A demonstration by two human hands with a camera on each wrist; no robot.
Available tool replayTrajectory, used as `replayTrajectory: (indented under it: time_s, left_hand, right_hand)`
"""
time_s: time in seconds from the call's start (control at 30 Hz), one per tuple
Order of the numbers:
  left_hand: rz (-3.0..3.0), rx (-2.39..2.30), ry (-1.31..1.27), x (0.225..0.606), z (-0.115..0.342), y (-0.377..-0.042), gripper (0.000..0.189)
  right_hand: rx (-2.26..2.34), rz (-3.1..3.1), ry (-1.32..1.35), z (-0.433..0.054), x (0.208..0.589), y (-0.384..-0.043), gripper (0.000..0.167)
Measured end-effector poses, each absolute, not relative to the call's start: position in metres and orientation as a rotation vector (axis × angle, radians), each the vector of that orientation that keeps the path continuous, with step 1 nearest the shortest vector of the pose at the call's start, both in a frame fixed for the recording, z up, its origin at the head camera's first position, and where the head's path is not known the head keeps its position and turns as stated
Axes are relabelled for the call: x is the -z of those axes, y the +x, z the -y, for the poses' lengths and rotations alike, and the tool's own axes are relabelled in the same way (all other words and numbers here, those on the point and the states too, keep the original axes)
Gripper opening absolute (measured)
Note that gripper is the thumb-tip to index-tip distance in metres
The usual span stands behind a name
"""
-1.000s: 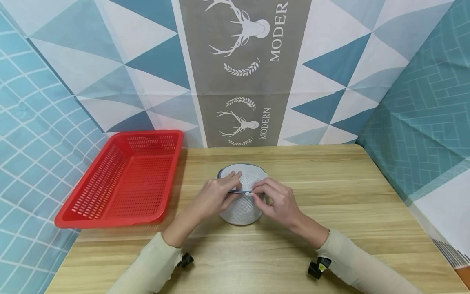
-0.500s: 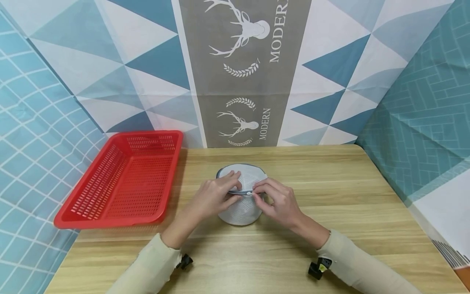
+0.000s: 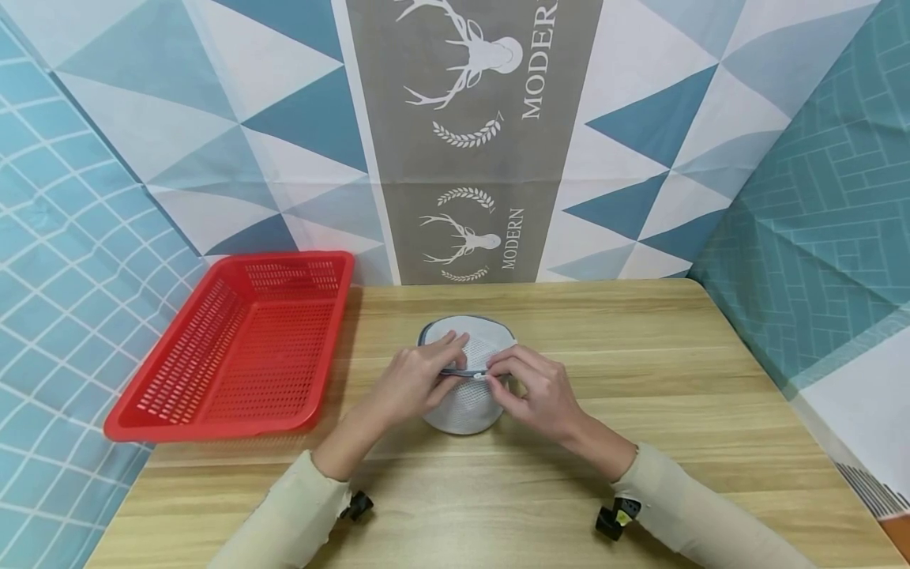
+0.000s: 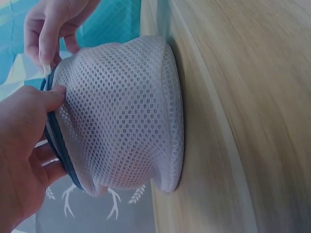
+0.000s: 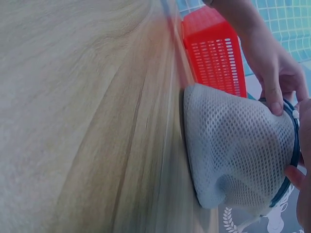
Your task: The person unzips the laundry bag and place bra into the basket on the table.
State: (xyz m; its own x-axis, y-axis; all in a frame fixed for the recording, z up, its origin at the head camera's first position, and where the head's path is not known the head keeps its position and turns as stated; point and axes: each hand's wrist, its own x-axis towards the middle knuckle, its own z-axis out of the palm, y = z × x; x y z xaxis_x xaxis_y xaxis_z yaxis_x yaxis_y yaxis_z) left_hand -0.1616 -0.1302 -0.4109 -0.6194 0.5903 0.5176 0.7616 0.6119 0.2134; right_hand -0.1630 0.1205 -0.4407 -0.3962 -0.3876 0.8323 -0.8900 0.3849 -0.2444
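A white mesh laundry bag [image 3: 465,412] with a dark blue zipper band [image 4: 62,150] along its top stands upright on the table, its sides slightly caved in. My left hand [image 3: 415,381] pinches the zipper edge from the left, thumb on the near side and fingers behind it. At the right end of the visible zipper, my right hand [image 3: 536,389] pinches the small white zipper pull [image 3: 479,375] between thumb and forefinger. The two hands are close together over the bag. What lies inside the bag does not show through the mesh.
A red plastic basket [image 3: 313,395] with slotted walls stands at the left of the wooden table [image 3: 640,356]. Patterned cloth [image 3: 476,158] hangs behind the table's far edge. Black wrist cameras sit by both sleeves.
Both hands hold nearly the same place and grip. The zipper edge between them bowed a little half a second ago and is straighter now.
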Motion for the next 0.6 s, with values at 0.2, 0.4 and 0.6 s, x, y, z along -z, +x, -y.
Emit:
replayTrajectory:
  time_s: [0.2,0.4,0.6]
  left_hand:
    - [2.483,0.649,-1.079,0.4093,0.1358,-0.1607,0.057]
    - [2.449,0.555,-1.036,0.4087,0.133,-0.1612,0.031]
    - [2.434,0.497,-1.011,0.4076,0.1281,-0.1593,0.03]
  right_hand:
    - [-0.933,1.958,1.086,-0.1221,0.4407,-0.1633,0.009]
    - [-0.943,1.967,1.081,-0.1216,0.4388,-0.163,0.004]
    - [-0.945,1.957,1.077,-0.1197,0.4377,-0.1644,0.005]
